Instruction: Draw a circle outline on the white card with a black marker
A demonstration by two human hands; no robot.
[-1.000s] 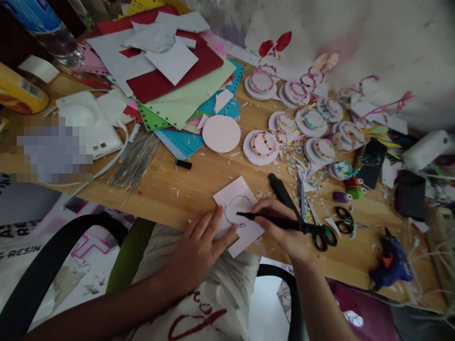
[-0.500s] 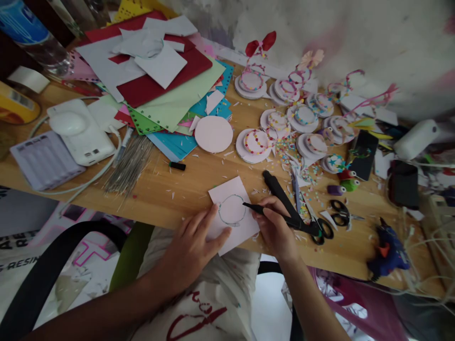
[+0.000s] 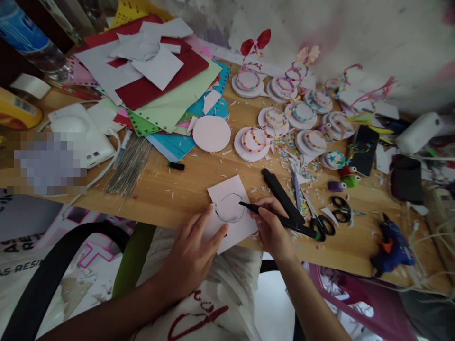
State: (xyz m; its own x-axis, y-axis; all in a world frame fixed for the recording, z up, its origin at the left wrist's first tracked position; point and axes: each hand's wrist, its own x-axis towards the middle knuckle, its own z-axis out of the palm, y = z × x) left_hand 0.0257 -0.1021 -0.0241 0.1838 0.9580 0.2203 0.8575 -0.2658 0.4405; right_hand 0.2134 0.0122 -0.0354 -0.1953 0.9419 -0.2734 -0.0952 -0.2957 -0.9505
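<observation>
A square of white card [image 3: 234,237] lies at the table's front edge with a dark green circle drawn on it. My left hand [image 3: 194,244] rests on the card's left side, its fingers stretched out and spread. In my right hand [image 3: 273,229] is a black marker [image 3: 250,207] with a green end, gripped near its tip. The tip is over the right part of the circle; whether it touches the card I cannot tell. A small black cap [image 3: 176,166] lies on the table, left of the card.
Behind the card are a white disc [image 3: 212,134] and several small decorated hats [image 3: 252,143]. Scissors [image 3: 322,226], a black bar-shaped tool [image 3: 282,194] and a blue glue gun [image 3: 393,246] lie to the right. Stacked coloured sheets [image 3: 170,106] and thin wires [image 3: 130,163] are left.
The marker's tip has shifted slightly left, off the circle's line toward its inside. My left hand stays on the card. The view has moved a little.
</observation>
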